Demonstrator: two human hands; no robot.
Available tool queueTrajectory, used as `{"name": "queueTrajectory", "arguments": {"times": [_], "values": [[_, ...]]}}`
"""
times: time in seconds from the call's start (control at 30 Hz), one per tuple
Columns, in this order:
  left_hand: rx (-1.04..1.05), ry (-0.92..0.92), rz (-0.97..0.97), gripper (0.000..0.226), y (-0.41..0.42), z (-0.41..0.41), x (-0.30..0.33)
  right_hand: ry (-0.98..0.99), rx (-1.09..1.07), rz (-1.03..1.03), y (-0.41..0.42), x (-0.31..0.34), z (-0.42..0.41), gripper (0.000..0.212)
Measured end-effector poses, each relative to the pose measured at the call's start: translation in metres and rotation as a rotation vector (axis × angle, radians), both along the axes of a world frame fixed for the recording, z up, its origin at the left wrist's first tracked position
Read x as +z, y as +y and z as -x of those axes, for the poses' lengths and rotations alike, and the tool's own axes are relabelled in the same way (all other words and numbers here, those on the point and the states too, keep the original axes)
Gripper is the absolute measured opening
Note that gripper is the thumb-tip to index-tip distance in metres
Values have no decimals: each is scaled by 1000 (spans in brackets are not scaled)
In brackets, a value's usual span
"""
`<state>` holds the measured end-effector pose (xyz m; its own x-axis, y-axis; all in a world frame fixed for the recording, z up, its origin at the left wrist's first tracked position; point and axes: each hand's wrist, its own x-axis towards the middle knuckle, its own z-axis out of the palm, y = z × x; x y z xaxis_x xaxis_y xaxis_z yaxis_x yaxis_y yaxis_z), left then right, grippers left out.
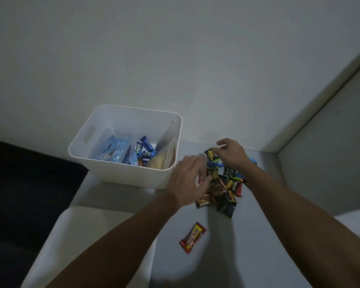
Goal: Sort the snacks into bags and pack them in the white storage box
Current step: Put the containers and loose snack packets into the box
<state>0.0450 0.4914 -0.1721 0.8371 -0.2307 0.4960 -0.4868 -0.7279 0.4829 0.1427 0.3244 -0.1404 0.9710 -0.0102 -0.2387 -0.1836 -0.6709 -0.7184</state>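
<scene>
Left hand (185, 179): it hovers low over the near-left edge of the snack pile (222, 190), fingers (204, 185) spread loosely and blurred. Whether they pinch a wrapper I cannot tell; a reddish packet edge shows just under them.

Right hand (231, 152): it sits at the far side of the pile, fingers curled shut on a dark packet with yellow print (211, 155), lifting it off the heap, likely to sort it by kind.

Snack pile: dark, green and red wrappers lie heaped between the two hands on the desk (268, 235), close enough for both to reach.

Red snack bar (192, 238): it lies alone, well nearer the person than either hand, apart from the heap and not yet bagged.

White storage box (96, 159): it stands just left of the left-hand fingers, open-topped, so filled bags can drop straight in.

Inside the box: a clear bag of light-blue packets (114, 150), dark-blue wrappers (143, 152) beside it, and a clear bag of pale snacks (164, 156) leaning on the wall nearest the hands.

Progress: partly done, I judge; the loose pile awaits sorting.
</scene>
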Motion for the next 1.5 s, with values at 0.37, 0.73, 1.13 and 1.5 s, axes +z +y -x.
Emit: {"name": "queueTrajectory", "arguments": {"times": [0.37, 0.73, 1.13, 1.5], "values": [[-35, 465, -384, 118, -24, 98, -135, 152, 378, 506, -81, -98, 70, 119], [110, 386, -427, 84, -50, 46, -166, 83, 590, 650, -89, -145, 64, 118], [83, 355, -412, 57, -55, -17, -166, -188, 498, 620, -98, -160, 65, 57], [56, 222, -383, 62, -55, -37, -165, -308, 376, 585, -96, -175, 83, 54]]}}
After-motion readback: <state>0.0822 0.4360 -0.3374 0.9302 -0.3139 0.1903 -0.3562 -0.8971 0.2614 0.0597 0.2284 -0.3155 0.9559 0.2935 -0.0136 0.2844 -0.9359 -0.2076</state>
